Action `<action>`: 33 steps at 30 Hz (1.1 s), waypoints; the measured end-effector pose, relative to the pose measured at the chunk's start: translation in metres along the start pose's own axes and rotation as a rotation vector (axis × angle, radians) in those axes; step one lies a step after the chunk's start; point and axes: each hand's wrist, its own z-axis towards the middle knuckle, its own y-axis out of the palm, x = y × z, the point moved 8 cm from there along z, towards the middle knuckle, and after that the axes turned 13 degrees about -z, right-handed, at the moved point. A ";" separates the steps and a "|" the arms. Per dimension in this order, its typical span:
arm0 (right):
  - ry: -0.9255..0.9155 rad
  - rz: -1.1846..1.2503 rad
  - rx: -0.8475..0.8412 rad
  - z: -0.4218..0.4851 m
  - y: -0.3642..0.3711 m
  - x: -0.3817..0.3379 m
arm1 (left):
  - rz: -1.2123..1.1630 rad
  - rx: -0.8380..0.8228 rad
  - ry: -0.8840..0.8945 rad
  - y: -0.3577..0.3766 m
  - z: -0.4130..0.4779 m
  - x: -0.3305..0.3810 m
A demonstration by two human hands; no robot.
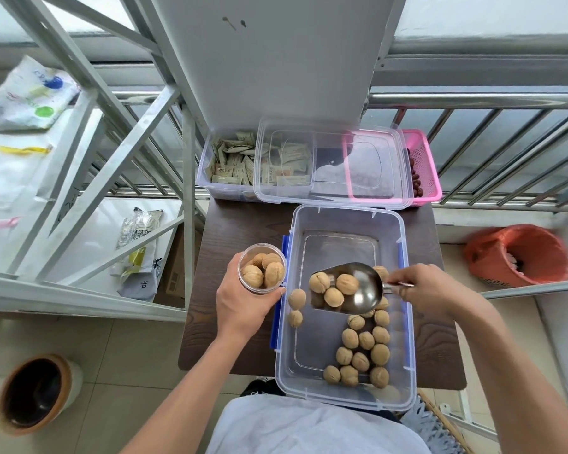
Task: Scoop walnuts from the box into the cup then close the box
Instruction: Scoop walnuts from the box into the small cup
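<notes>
From the head camera, you are mid-scoop: your right hand [430,286] pinches the thin handle of the metal scoop [351,290] between thumb and fingers, holding it over the open box [345,221] with three walnuts in its bowl, mouth turned toward the cup. Your left hand [243,303] is wrapped around the clear cup [263,268], holding it just outside the box's left wall, beside the blue latch [277,319]. The cup already looks close to full, several walnuts heaped to its rim, so the scooping step appears nearly done. The next move, as judged from here, calls for bringing the scoop's lip over the cup's mouth and tipping slowly, since there is little room left and a nut could roll off onto the dark worktop [230,231]. Two loose walnuts [296,308] sit low by the box's left wall, between your hands; whether they lie on the floor of the box or are falling is hard to tell at this angle. The remaining walnuts [364,348] are gathered in the near right part of the box, below the scoop. The box is still uncovered; a clear lid [332,165] rests across the containers at the far end of the worktop, well apart from both hands, and is probably the one you will need for closing.
</notes>
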 end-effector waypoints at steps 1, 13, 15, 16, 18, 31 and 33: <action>0.012 0.048 -0.009 -0.002 -0.001 0.003 | -0.001 -0.003 0.003 0.001 0.000 0.000; 0.035 0.291 0.039 -0.031 -0.039 -0.013 | 0.028 -0.028 0.021 0.007 0.000 0.004; 0.017 0.277 0.033 -0.037 -0.051 -0.026 | 0.021 -0.034 0.021 0.008 0.001 0.004; 0.010 0.268 0.035 -0.039 -0.057 -0.032 | 0.017 -0.035 0.020 0.008 0.001 0.005; 0.003 0.238 0.037 -0.042 -0.068 -0.044 | 0.009 -0.039 0.028 0.009 0.001 0.008; -0.001 0.002 0.007 -0.058 -0.101 -0.098 | 0.017 -0.019 0.022 0.010 0.004 0.004; 0.003 -0.004 0.005 -0.061 -0.103 -0.098 | -0.003 -0.019 0.030 0.009 0.003 0.006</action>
